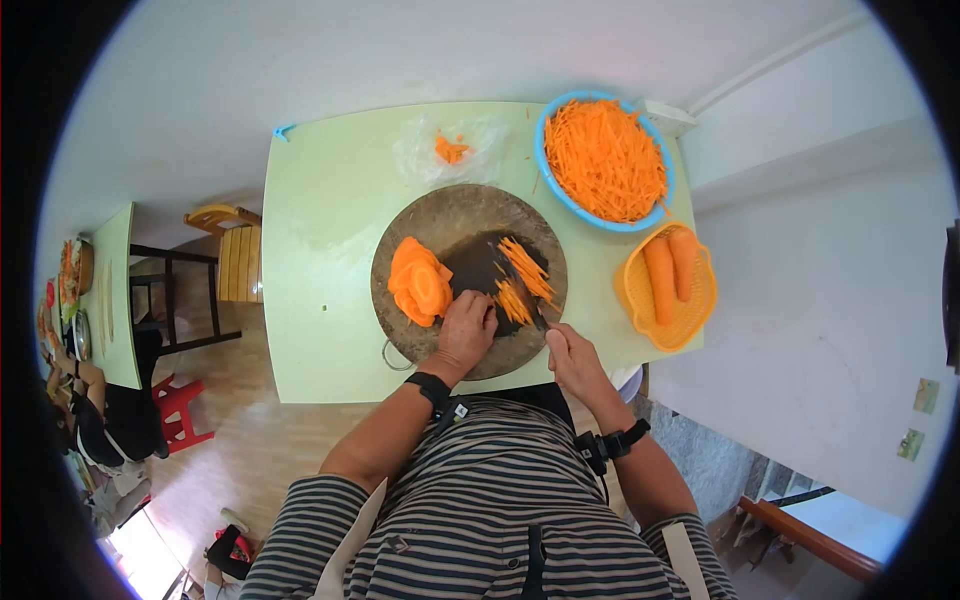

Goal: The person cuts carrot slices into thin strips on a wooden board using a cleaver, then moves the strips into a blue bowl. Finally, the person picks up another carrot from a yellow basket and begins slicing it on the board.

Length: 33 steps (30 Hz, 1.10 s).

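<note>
A round wooden chopping board point(470, 205) lies on the pale green table point(320, 230). Carrot slices point(420, 282) are piled on its left side, and carrot shreds point(527, 270) lie on its right. My left hand point(467, 328) rests on the board with bent fingers, just right of the slices; what is under the fingertips is hidden. My right hand point(577, 365) is closed round the handle of a knife at the board's lower right edge. The knife's dark blade point(522, 280) points up and left among the shreds.
A blue basin point(541, 150) full of carrot shreds stands at the back right. Below it, a yellow basket point(632, 290) holds whole carrots point(660, 278). A plastic bag point(408, 150) with carrot bits lies behind the board. Other people sit at a table at far left.
</note>
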Each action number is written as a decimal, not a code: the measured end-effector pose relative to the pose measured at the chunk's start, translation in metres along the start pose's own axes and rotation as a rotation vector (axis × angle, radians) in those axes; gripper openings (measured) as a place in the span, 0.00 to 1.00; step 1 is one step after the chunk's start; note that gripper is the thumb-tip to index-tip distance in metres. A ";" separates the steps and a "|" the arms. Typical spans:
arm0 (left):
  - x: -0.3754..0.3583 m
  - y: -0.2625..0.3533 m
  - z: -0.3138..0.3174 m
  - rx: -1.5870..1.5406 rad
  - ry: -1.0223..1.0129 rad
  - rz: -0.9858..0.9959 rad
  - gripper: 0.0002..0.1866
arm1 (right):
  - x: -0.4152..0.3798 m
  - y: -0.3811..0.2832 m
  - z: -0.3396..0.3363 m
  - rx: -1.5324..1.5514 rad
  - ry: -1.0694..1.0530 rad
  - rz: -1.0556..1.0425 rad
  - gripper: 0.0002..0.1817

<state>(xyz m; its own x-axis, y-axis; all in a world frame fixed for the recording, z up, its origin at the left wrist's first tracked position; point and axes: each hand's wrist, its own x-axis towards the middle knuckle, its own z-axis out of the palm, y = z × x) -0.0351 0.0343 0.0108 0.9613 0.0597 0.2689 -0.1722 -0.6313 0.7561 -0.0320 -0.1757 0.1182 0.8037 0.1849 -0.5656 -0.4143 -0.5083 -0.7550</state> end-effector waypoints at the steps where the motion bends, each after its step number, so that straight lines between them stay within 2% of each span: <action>1: 0.000 0.000 0.000 -0.001 0.002 0.004 0.11 | -0.002 0.001 0.000 -0.001 0.003 -0.004 0.25; 3: 0.001 0.002 -0.003 -0.041 -0.035 -0.036 0.12 | -0.005 0.004 0.001 -0.053 0.040 -0.099 0.25; 7: 0.003 0.009 -0.014 -0.135 -0.060 -0.087 0.13 | -0.010 0.003 -0.001 -0.158 0.076 -0.155 0.24; 9: 0.001 0.012 -0.019 -0.279 -0.078 -0.295 0.11 | -0.012 0.003 -0.003 -0.296 0.118 -0.249 0.24; 13: -0.006 0.015 -0.040 -0.335 -0.091 -0.344 0.08 | -0.016 -0.002 -0.009 -0.441 0.142 -0.301 0.24; 16: -0.010 0.022 -0.062 -0.233 -0.031 -0.260 0.07 | -0.017 -0.004 -0.012 -0.549 0.129 -0.310 0.23; 18: -0.007 0.027 -0.073 -0.009 0.012 0.125 0.09 | -0.014 0.000 -0.014 -0.621 0.124 -0.356 0.23; 19: -0.002 0.037 -0.078 -0.005 0.011 0.125 0.09 | -0.014 0.001 -0.015 -0.617 0.122 -0.358 0.23; 21: 0.011 0.059 -0.083 0.102 -0.096 0.342 0.13 | -0.012 0.003 -0.015 -0.636 0.159 -0.410 0.21; 22: 0.015 0.067 -0.085 0.106 -0.096 0.341 0.13 | -0.011 0.003 -0.014 -0.634 0.156 -0.413 0.21; 24: 0.021 0.079 -0.084 0.244 -0.325 0.411 0.20 | -0.010 0.004 -0.015 -0.667 0.156 -0.500 0.21; 25: 0.024 0.082 -0.079 0.245 -0.325 0.411 0.20 | -0.010 0.005 -0.016 -0.667 0.155 -0.500 0.21; 27: 0.030 0.086 -0.072 0.278 -0.443 0.420 0.26 | -0.010 0.005 -0.017 -0.747 0.146 -0.542 0.19; 33: 0.043 0.088 -0.060 0.349 -0.563 0.452 0.33 | -0.008 0.007 -0.029 -0.805 0.185 -0.634 0.19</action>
<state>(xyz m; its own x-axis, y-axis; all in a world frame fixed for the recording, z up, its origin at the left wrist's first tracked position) -0.0222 0.0282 0.1248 0.7948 -0.5998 0.0924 -0.5829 -0.7122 0.3911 -0.0291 -0.2047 0.1273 0.8556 0.5166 -0.0312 0.4599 -0.7865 -0.4122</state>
